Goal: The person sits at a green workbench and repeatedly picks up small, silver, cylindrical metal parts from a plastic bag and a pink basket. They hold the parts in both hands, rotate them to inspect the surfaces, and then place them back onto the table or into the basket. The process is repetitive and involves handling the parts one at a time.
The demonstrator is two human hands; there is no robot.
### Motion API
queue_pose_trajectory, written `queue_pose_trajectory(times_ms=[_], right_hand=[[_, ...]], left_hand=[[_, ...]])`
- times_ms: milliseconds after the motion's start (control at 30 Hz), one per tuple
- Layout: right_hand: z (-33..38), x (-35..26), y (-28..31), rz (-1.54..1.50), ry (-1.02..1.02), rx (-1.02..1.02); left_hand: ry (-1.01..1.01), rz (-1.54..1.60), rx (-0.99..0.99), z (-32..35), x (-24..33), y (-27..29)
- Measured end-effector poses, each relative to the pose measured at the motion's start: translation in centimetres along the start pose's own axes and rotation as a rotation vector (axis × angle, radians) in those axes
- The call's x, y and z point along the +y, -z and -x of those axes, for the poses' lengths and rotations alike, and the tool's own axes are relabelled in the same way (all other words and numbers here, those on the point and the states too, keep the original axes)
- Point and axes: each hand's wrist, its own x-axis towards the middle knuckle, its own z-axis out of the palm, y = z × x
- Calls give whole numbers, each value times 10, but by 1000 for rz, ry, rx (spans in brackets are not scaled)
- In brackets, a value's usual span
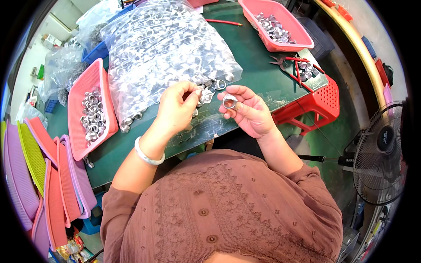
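Resting on the scuffed green table: bagged rings; nearby, a fan.

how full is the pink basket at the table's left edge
Partly full: metal rings lie across the middle of the pink basket, with bare pink showing at both ends.

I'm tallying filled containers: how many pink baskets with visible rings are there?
2: the left basket, beside the large clear bag, and the right basket, at the far right of the table. A pink item at the top edge is cut off; its contents, if any, are hidden.
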Motion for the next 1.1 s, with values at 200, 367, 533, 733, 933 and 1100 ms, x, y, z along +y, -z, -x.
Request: queue_pose_trajectory(times_ms=[200,367,533,733,933,1100], right_hand=[[-8,10,-17,-25,-53,-60],[-17,22,-24,-99,-93,-138],[-24,30,-25,-126,-135,-162],[-41,-12,-15,130,2,37],[-91,-129,37,703,429,567],[-105,-171,76,1189,358,794]], left_hand=[[225,637,-148,23,-6,12],[302,843,-188,37,-15,23],[314,917,-187,45,-24,31],[345,929,-155,50,-28,37],[308,988,-102,55,-33,39],[265,877,-3,60,-34,37]])
